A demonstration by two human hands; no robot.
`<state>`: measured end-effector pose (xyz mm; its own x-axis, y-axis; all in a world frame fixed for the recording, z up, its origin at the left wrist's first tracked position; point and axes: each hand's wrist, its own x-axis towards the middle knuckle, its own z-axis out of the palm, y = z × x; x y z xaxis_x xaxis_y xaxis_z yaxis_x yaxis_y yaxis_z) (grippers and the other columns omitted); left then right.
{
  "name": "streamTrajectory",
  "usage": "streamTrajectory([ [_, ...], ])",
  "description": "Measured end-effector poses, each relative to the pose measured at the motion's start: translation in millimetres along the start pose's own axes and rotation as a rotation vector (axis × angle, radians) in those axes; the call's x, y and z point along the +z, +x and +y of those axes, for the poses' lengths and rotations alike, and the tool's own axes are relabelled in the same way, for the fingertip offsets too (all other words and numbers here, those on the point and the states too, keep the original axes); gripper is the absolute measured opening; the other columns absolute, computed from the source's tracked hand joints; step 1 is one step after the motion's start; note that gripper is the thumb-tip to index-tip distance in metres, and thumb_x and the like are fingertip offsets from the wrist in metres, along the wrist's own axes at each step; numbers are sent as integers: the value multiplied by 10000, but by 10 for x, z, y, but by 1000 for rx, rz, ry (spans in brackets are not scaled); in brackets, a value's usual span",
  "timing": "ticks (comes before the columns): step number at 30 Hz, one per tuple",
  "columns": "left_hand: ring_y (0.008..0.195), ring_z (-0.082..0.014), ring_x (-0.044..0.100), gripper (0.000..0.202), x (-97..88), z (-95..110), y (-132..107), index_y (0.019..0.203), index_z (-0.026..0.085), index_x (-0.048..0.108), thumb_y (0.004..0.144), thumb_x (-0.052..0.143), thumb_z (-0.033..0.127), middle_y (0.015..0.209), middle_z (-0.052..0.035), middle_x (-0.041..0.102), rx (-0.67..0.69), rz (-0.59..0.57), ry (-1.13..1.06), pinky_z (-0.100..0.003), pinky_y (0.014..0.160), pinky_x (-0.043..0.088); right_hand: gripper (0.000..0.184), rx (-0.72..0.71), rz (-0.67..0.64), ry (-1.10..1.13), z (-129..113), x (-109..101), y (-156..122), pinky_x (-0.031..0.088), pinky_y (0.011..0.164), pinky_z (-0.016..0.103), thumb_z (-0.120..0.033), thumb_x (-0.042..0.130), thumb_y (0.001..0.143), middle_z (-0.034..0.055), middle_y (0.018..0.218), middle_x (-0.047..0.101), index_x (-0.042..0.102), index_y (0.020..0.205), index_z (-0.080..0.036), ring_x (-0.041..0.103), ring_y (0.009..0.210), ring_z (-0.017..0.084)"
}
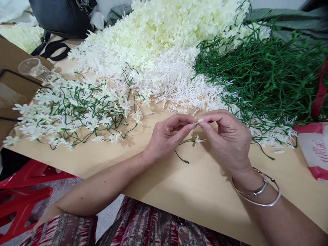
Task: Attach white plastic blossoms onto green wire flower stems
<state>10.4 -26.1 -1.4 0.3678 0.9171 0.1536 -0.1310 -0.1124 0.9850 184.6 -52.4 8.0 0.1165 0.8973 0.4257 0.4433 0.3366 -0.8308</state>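
pinching a small white piece [200, 120] by fingertips [191, 126] of left hand [165, 136] and right hand [229, 141]; showing white flowers [105, 120] at nine o'clock, green stems [269, 73] at two.

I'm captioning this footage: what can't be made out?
Head view, all:
Tiny whitish piece: mostly covered by fingers, shape too small.
Slim green plastic-looking stem: one end hidden behind left hand.
Rounded black bag: top cut off by upper edge.
Red-and-white flat packet: cut off by right edge, lettering blurred.
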Motion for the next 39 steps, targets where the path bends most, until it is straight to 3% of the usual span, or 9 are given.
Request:
streamTrajectory([
  [4, 879, -154, 726, 169, -130, 190, 45, 1048, 187, 706, 974, 723, 338, 1037, -70, 777, 152, -68, 253, -293, 842, 599, 22, 129, 134, 30, 77, -48, 43, 548, 846, 459, -290, 716, 945, 45, 912, 733, 722, 929, -277, 695, 860, 249],
  [9, 1012, -218, 685, 244, -364, 346, 137, 953, 221, 772, 809, 908, 363, 1060, -62, 774, 257, -752, 623, -354, 948, 475, 112, 173, 243, 120, 155, -65, 116, 549, 831, 450, -327, 756, 887, 19, 836, 683, 668, 900, -259, 677, 797, 231],
  [13, 1063, -229, 637, 64, -377, 290, 136, 917, 249, 790, 890, 834, 286, 1058, -48, 759, 248, -865, 811, -363, 965, 397, 109, 196, 257, 141, 163, -56, 136, 549, 830, 458, -340, 750, 893, 21, 850, 678, 658, 882, -283, 674, 812, 240],
  [16, 1050, -214, 655, 76, -323, 247, 119, 872, 249, 774, 946, 771, 266, 981, -32, 778, 206, -836, 690, -379, 1020, 397, 124, 189, 283, 168, 160, -63, 133, 550, 802, 440, -348, 768, 887, 16, 829, 677, 666, 880, -279, 666, 787, 229],
  [18, 1010, -199, 698, 84, -285, 246, 106, 902, 229, 751, 968, 743, 280, 960, -40, 788, 116, -760, 441, -376, 1017, 462, 127, 191, 283, 196, 166, -82, 127, 545, 779, 412, -344, 784, 881, 8, 821, 681, 680, 900, -273, 658, 772, 213],
  [21, 827, -170, 749, 230, -242, 236, 88, 978, 199, 702, 992, 697, 428, 887, -61, 771, -116, -568, 13, -310, 806, 590, 127, 207, 170, 282, 189, -130, 118, 540, 770, 381, -356, 788, 886, -4, 841, 701, 698, 934, -282, 669, 784, 198],
  [23, 693, -139, 727, 339, -226, 195, 88, 979, 186, 672, 962, 714, 522, 821, -43, 736, -210, -420, -105, -262, 682, 593, 133, 243, 25, 339, 201, -160, 118, 537, 742, 361, -385, 790, 883, -3, 852, 718, 716, 933, -287, 670, 776, 191],
  [29, 583, -67, 612, 355, -215, 69, 123, 964, 184, 647, 929, 750, 522, 780, 22, 640, -203, -215, -52, -188, 573, 524, 199, 348, -268, 356, 176, -148, 127, 503, 658, 302, -428, 830, 833, 0, 791, 683, 745, 846, -249, 595, 723, 161],
  [39, 589, -79, 604, 396, -192, 64, 80, 953, 181, 654, 922, 740, 566, 716, 29, 599, -203, -201, -28, -194, 574, 522, 173, 361, -320, 331, 185, -114, 104, 513, 621, 282, -395, 826, 826, -9, 734, 685, 749, 839, -241, 601, 675, 151],
])
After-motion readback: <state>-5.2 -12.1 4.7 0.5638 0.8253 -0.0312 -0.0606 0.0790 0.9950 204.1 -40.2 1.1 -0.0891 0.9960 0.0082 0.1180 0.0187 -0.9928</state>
